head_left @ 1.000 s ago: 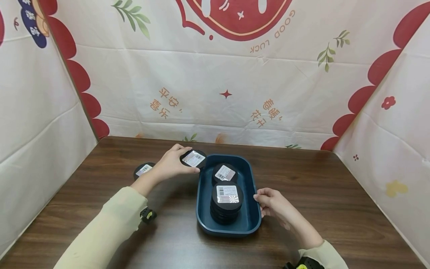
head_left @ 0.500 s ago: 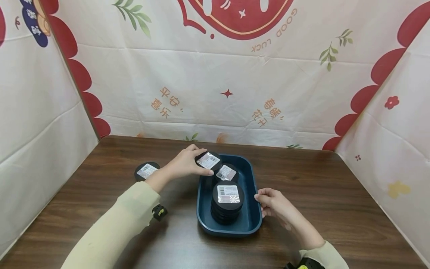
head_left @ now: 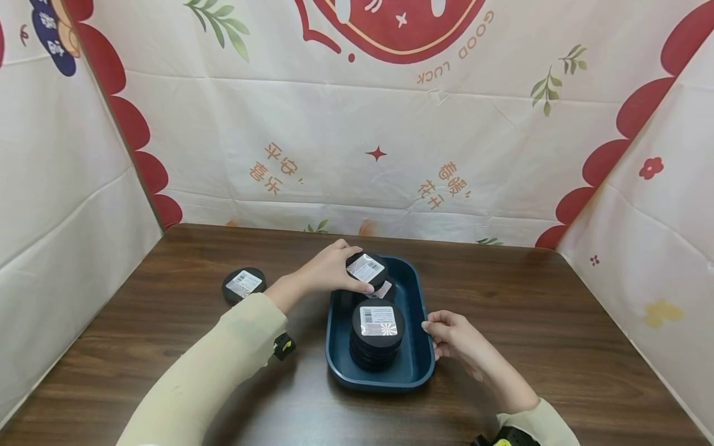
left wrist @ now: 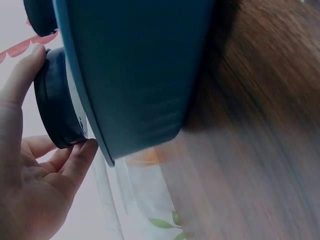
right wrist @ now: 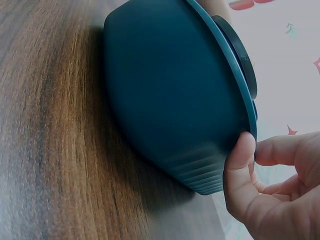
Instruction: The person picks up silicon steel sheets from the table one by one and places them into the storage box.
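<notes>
My left hand point(head_left: 333, 267) grips a flat, round black container point(head_left: 366, 267) by its edge, thumb on the near side and fingers on the far side; a white barcode label faces up. It is over the far part of the dark blue tray point(head_left: 415, 365), partly covering another labelled black container point(head_left: 386, 292) there. Whether the two touch, I cannot tell. Closer in stands a stack of similar black containers point(head_left: 377, 334). On the tray's right side my right hand point(head_left: 454, 334) pinches the rim between thumb and fingers, as the right wrist view shows point(right wrist: 272, 182).
One more labelled black container point(head_left: 243, 285) lies on the brown wooden table point(head_left: 145, 334), left of the tray and close to the left forearm. Printed white cloth point(head_left: 346, 124) hangs behind the table and along both sides.
My left hand has carried the black container rightward from the tray's left rim to over the rear container. The right hand keeps its place on the rim.
</notes>
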Tool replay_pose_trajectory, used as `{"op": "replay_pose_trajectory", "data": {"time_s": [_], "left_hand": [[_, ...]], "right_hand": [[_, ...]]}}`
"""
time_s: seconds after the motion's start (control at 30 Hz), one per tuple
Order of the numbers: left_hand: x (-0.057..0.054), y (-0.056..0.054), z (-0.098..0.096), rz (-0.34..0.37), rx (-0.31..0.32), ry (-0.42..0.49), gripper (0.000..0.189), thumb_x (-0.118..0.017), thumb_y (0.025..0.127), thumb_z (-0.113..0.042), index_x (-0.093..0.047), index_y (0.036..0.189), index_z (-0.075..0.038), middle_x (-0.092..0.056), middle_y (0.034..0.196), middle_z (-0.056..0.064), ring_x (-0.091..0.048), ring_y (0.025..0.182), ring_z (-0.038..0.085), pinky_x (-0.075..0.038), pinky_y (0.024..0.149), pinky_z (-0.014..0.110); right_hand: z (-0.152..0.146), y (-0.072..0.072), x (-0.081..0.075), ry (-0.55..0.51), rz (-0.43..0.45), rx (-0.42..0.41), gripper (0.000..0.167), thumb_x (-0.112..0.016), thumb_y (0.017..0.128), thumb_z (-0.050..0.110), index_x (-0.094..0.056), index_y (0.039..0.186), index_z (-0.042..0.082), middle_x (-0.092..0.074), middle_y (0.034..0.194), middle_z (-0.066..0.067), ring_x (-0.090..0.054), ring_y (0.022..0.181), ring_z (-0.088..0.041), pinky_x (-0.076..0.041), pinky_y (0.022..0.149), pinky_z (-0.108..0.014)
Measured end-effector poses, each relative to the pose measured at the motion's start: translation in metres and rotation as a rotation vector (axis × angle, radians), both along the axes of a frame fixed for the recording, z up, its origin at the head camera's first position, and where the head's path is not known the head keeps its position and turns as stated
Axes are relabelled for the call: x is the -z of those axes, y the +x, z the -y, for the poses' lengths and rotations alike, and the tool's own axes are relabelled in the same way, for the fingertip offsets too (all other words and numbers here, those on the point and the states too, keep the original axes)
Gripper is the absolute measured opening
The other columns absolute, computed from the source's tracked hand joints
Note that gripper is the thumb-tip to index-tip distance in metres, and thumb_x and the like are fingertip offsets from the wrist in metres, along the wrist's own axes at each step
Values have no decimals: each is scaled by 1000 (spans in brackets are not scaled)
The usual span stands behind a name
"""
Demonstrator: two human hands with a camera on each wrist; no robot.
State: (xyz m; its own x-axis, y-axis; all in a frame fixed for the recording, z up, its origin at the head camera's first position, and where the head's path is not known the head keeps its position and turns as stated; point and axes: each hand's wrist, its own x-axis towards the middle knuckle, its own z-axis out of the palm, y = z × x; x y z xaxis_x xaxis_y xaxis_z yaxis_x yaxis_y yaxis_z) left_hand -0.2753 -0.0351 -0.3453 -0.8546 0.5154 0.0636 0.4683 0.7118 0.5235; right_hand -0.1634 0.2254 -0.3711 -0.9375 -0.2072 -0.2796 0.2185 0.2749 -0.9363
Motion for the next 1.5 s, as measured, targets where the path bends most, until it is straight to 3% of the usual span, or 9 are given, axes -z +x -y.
{"op": "replay_pose_trajectory", "data": {"time_s": [0.23, 0.5, 0.83, 1.1, 1.5], "left_hand": [[3, -2, -13, -28, 43, -48, 94, -75, 67, -57, -43, 138, -5, -46, 117, 8, -47, 92, 15, -44, 75, 26], [9, 0, -18, -25, 53, -86, 91, -74, 69, -55, -43, 138, -5, -47, 120, 10, -48, 93, 16, -46, 78, 27], [16, 1, -21, -104, 95, -146, 84, -74, 73, -50, -46, 135, 0, -50, 113, 12, -48, 91, 16, -47, 77, 26], [19, 2, -25, -121, 68, -165, 80, -75, 75, -45, -45, 136, -3, -49, 119, 11, -49, 102, 18, -47, 87, 30], [18, 8, -25, -118, 51, -164, 75, -74, 77, -39, -45, 136, -2, -49, 118, 11, -48, 101, 19, -47, 86, 31]], "right_hand": [[0, -1, 0, -4, 4, 8, 32, -49, 95, 15, -41, 112, -11, -50, 80, -10, -49, 65, -17, -49, 56, -27], [-1, 0, 1, 1, 10, 0, 34, -49, 96, 16, -41, 114, -11, -51, 80, -10, -50, 65, -17, -50, 58, -27], [1, 0, 1, -13, 18, 5, 35, -49, 95, 16, -40, 114, -12, -51, 80, -10, -50, 65, -17, -50, 57, -27], [0, 0, 0, -18, 11, 5, 37, -50, 95, 16, -39, 115, -13, -51, 80, -10, -50, 65, -17, -50, 57, -27], [1, 1, 1, -9, 1, 20, 34, -49, 95, 14, -40, 114, -12, -51, 78, -9, -50, 63, -16, -49, 57, -27]]}}
